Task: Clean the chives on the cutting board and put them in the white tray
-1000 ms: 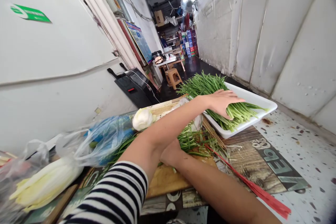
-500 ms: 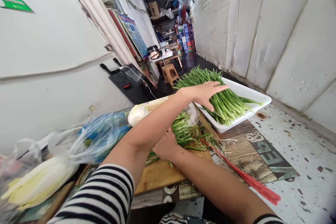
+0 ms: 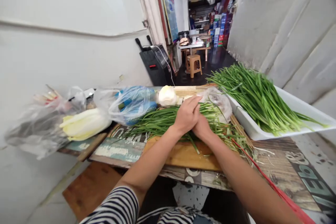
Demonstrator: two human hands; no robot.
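My left hand [image 3: 187,114] and my right hand [image 3: 202,126] meet over a pile of garlic chives [image 3: 157,120]. The left hand's fingers look stretched out and lie against the right hand. The right fingers are mostly hidden behind the left hand; whether they hold any stalks does not show. Beneath the pile is a wooden cutting board [image 3: 183,152], with a few loose blades near its front. To the right, a large bunch of chives [image 3: 262,101] rests in a white plastic tray [image 3: 315,112], apart from both hands.
A pale cabbage [image 3: 167,96] sits behind the pile. Leftward are a blue item in a clear bag [image 3: 133,103], a napa cabbage [image 3: 86,124] and more plastic bags [image 3: 36,133]. Trimmings [image 3: 241,138] and a red strip [image 3: 278,189] lie right of the board. A stool [image 3: 194,65] stands beyond.
My left hand has left the chives in the tray and come back to my right hand over the board. The view has turned left, showing more of the bench.
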